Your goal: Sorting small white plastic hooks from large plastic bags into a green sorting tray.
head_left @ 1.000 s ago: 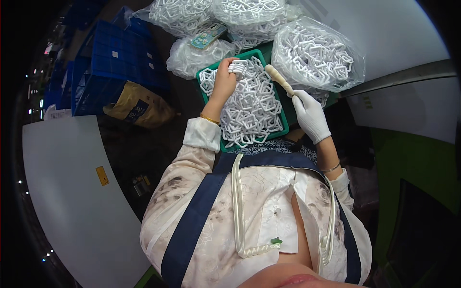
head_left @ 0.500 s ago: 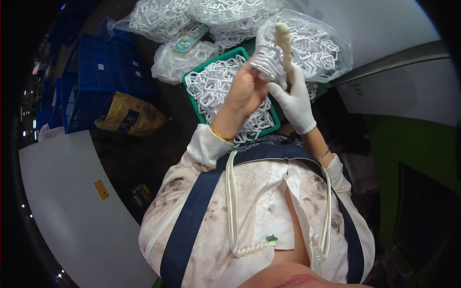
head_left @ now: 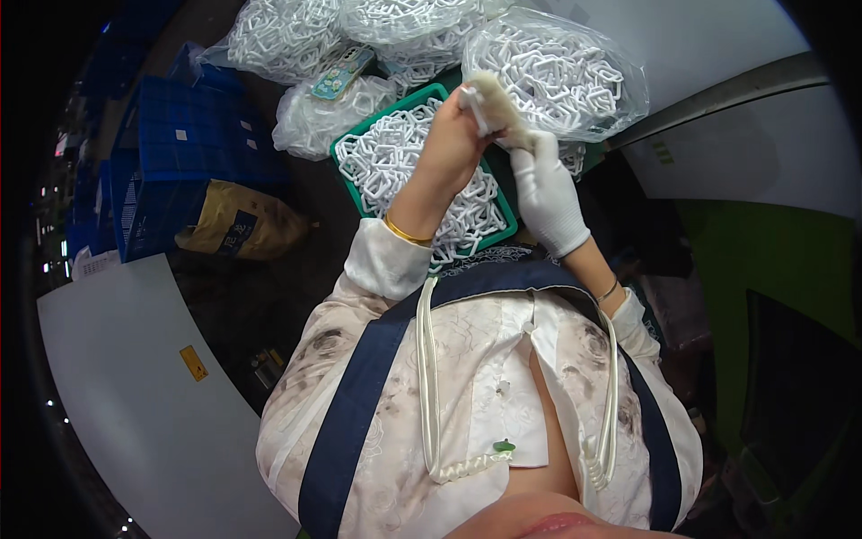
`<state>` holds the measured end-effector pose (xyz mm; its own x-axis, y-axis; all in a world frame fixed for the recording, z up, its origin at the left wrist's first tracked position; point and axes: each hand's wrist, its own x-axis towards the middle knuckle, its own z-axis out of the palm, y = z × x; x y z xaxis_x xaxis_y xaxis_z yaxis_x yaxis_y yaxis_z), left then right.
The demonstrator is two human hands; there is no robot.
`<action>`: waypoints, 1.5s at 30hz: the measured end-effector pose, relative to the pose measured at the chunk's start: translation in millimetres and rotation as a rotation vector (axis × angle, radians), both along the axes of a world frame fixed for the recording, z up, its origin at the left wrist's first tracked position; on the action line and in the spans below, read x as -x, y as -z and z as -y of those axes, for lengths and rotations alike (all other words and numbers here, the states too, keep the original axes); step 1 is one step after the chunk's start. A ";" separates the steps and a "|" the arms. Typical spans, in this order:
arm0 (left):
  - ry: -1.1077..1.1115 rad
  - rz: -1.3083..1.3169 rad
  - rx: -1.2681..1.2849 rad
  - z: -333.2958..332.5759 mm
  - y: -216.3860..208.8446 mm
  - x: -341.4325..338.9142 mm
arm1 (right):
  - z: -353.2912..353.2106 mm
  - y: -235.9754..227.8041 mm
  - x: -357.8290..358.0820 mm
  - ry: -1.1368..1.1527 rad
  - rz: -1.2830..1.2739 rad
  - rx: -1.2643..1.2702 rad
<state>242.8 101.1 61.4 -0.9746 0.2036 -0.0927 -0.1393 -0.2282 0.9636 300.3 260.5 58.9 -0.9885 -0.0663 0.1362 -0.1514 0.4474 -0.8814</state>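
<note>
My bare left hand point(head_left: 447, 148) is closed on white plastic links point(head_left: 474, 111), mostly hidden by the fingers and blurred. In my right hand point(head_left: 549, 199), which wears a white knit glove, is a cream-coloured stick with a thick rounded end point(head_left: 499, 101). The stick tilts up and to the left, its thick end against the links at my left fingertips. Motion smears it, so I cannot tell its exact kind. Below both hands stands a green tray point(head_left: 499, 236) heaped with white plastic links point(head_left: 386, 162).
Clear bags of white links point(head_left: 557, 76) crowd behind the tray. A phone in a patterned case point(head_left: 344, 74) lies on one bag. To the left are blue crates point(head_left: 193, 162), a brown paper sack point(head_left: 238, 220) and a grey panel point(head_left: 135, 359).
The stick has swung from nearly upright to a leftward tilt, its thick end now at my left hand. The stack of links there, plainly seen before, is mostly covered. The view has shifted slightly.
</note>
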 end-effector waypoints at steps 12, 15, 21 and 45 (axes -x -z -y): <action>0.287 0.430 -0.946 -35.3 -16.4 -14.4 | -13.2 -41.6 13.2 -0.127 0.137 0.358; 0.277 0.472 -1.069 -22.3 12.1 -15.7 | -11.8 -46.5 13.2 -0.117 0.198 0.501; 0.249 0.493 -1.152 -11.1 31.6 -12.9 | -10.4 -44.8 13.1 -0.064 0.160 0.420; 0.570 0.667 -1.132 4.0 23.5 -11.9 | -43.1 -49.5 3.2 -0.067 -0.161 -0.264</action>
